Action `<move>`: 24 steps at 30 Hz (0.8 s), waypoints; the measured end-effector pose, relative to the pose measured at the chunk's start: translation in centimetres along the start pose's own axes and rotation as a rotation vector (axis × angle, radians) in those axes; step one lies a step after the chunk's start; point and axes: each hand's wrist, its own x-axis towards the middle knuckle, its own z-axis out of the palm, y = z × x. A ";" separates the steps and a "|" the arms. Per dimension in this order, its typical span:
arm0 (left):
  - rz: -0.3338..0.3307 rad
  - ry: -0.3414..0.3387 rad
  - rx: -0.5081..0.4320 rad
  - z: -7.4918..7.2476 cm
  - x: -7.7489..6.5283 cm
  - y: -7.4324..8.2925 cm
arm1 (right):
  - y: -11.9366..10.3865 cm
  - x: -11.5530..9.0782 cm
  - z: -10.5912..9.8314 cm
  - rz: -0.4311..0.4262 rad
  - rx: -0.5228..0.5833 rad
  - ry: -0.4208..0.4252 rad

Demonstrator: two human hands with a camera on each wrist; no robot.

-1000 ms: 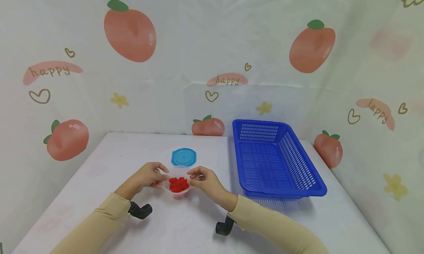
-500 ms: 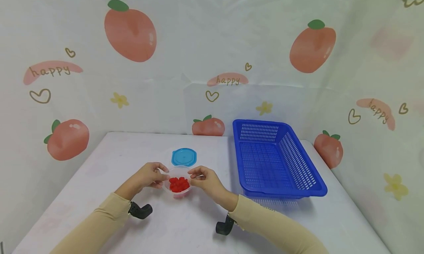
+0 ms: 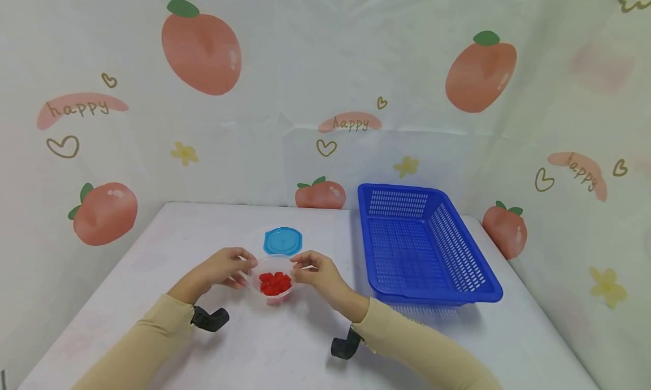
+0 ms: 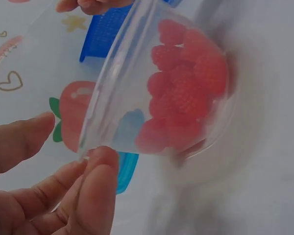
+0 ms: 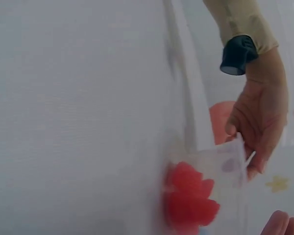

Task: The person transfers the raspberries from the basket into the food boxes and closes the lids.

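Observation:
A clear plastic bowl [image 3: 275,261] stands on the white table in the head view. Red raspberries [image 3: 275,284] lie in its bottom, seen through the wall in the left wrist view. My left hand [image 3: 224,268] is at the bowl's left rim, thumb and fingers spread apart; one fingertip [image 4: 104,157] overlaps the rim, and contact is hard to tell. On the right side my right hand [image 3: 322,277] stays close to the rim with slightly bent fingers. In the right wrist view its fingertips [image 5: 278,224] appear a little off the rim.
Behind the bowl a blue lid [image 3: 282,241] lies flat on the table [image 3: 213,350]. To the right stands a large blue plastic basket [image 3: 396,243] with nothing visible in it. A printed cloth backdrop [image 3: 285,68] hangs behind the table.
My left hand has eased off the rim and shifted slightly left, its fingers spreading. The right hand has moved a touch to the right. The bowl stays in place.

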 end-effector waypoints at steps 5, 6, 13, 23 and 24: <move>0.028 -0.021 -0.004 -1.0 0.2 0.3 | -1.3 0.7 -0.3 -0.049 0.096 0.029; 0.034 -0.022 -0.006 -1.2 0.2 0.5 | -1.6 0.9 -0.3 -0.058 0.112 0.039; 0.088 -0.039 -0.014 -2.8 0.3 2.0 | -4.0 1.9 -0.4 -0.077 0.189 0.089; 0.137 -0.043 0.006 -4.2 2.0 4.2 | -6.3 5.0 -0.7 0.020 0.252 0.163; 0.136 -0.053 -0.003 -4.1 2.3 4.3 | -6.3 5.3 -0.8 0.042 0.260 0.177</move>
